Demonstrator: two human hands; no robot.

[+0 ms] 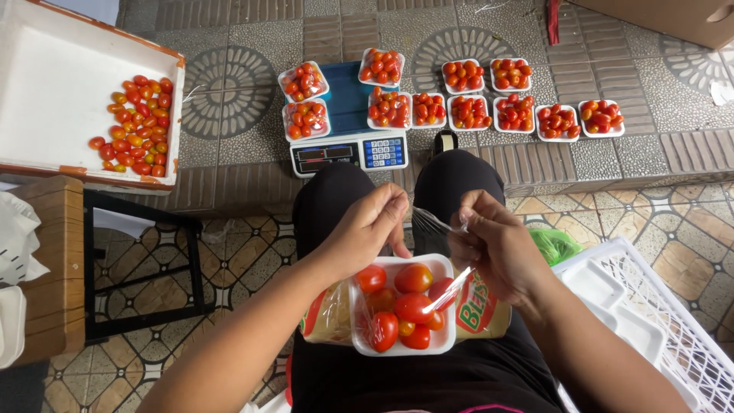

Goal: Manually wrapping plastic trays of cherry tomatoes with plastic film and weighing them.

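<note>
Right, from the head camera, looking down at a lap: a white foam tray [398,346] of red and orange tomatoes [413,307] sits on the person's dark-clad thighs, resting on a flat packet [475,313] in yellow with red and green print that pokes out on both sides. The left hand [367,229] hovers just above the tray's far edge, fingers curled in and pinched together on a thin sheet of clear plastic film [437,223]. The right hand [497,245] mirrors it, fingers closed on the other end of the film, which stretches between the two hands, with a strip running down to the tomatoes.

Beyond the knees, on the paved floor, a digital scale [349,151] with a blue top and two dark display panels carries four filled trays. To its right, two rows of small wrapped trays [514,113] of tomatoes line up side by side. Upper left, a big white foam box [53,84] with orange-edged rim holds a loose heap of tomatoes at one end. Lower right, a white plastic crate [650,306] holds empty white trays, and a green bag [556,243] lies just beside it.
</note>
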